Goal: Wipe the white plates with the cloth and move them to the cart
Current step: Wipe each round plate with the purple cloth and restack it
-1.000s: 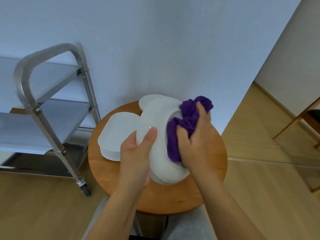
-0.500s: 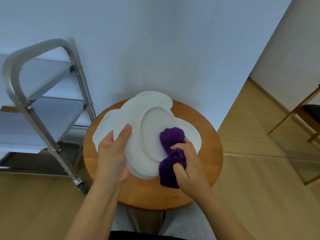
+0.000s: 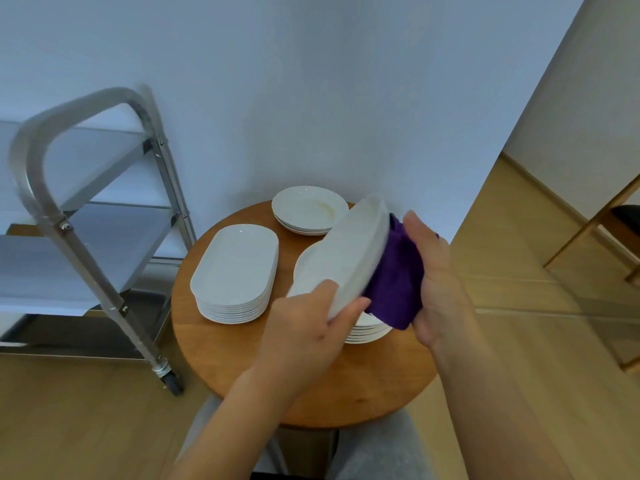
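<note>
My left hand (image 3: 308, 327) grips the near edge of a white oval plate (image 3: 346, 258), tilted up on its side above the round wooden table (image 3: 242, 358). My right hand (image 3: 436, 278) holds a purple cloth (image 3: 394, 285) against the plate's right face, fingers curled round the cloth. Under the plate a stack of white plates (image 3: 367, 332) is partly hidden. A stack of white rectangular plates (image 3: 235, 275) sits on the table's left. Round white plates (image 3: 308, 209) lie at the back. The steel cart (image 3: 86, 216) stands to the left.
A white wall rises right behind the table. The cart's caster wheel (image 3: 169, 379) stands on the wooden floor close to the table's left edge. Wooden chair legs (image 3: 595, 233) show at the far right. My grey-clad knees (image 3: 374, 448) are under the table's near edge.
The plate has turned from facing me to edge-on, tilted to the right. The cloth and my right hand moved from the plate's front face to its right side.
</note>
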Tool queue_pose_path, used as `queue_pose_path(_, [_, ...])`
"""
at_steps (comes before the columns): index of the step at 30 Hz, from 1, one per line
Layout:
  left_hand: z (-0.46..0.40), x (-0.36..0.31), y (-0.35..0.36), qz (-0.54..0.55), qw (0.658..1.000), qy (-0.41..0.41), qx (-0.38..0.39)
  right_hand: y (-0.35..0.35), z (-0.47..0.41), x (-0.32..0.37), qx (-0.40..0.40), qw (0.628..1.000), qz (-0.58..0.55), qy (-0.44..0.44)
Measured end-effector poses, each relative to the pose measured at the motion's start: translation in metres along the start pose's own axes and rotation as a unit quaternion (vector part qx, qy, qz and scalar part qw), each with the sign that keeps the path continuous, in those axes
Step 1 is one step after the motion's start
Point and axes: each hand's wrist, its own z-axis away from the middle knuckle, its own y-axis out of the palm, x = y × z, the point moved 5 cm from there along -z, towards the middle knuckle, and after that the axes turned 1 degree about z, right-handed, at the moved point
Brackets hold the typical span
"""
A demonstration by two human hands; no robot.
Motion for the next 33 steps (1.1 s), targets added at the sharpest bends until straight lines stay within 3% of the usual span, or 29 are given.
queue_pose_path(4, [-0.008, -0.01, 0.022, -0.136, 0.97, 0.188, 0.073, -0.024, -0.003, 0.003, -0.063, 0.993, 0.096, 0.012])
queue_pose_path(7, [-0.016, -0.001, 0.04, -0.187, 0.942, 0.219, 0.171, -0.044, -0.013, -0.012, -0.105, 0.99, 0.085, 0.036])
queue_pose_path(9, [-0.022, 0.016, 0.043, -0.159, 0.958, 0.14, 0.195, -0.056, -0.018, -0.028, -0.139, 0.988, 0.046, 0.055])
queue_pose_path(10, [-0.025, 0.026, 0.038, -0.117, 0.977, 0.075, 0.164, -0.062, -0.02, -0.037, -0.156, 0.986, 0.02, 0.062])
queue_pose_path(12, [-0.027, 0.055, 0.023, -0.044, 0.994, -0.093, 0.032, -0.071, -0.022, -0.05, -0.178, 0.981, -0.013, 0.07])
queue_pose_path(14, [-0.022, 0.09, 0.02, -0.023, 0.954, -0.3, 0.016, -0.077, -0.024, -0.059, -0.187, 0.98, -0.021, 0.067])
queue_pose_path(16, [-0.013, 0.115, 0.038, 0.02, 0.896, -0.43, 0.115, -0.079, -0.027, -0.064, -0.187, 0.98, -0.013, 0.061])
queue_pose_path(18, [-0.009, 0.123, 0.051, 0.027, 0.884, -0.438, 0.163, -0.08, -0.032, -0.066, -0.185, 0.981, 0.002, 0.055])
queue_pose_path(27, [-0.006, 0.14, 0.068, 0.014, 0.896, -0.431, 0.111, -0.103, -0.033, -0.059, -0.281, 0.958, 0.042, -0.027])
queue_pose_path(33, [-0.006, 0.148, 0.082, -0.026, 0.899, -0.421, 0.117, -0.098, -0.038, -0.051, -0.267, 0.961, 0.023, -0.073])
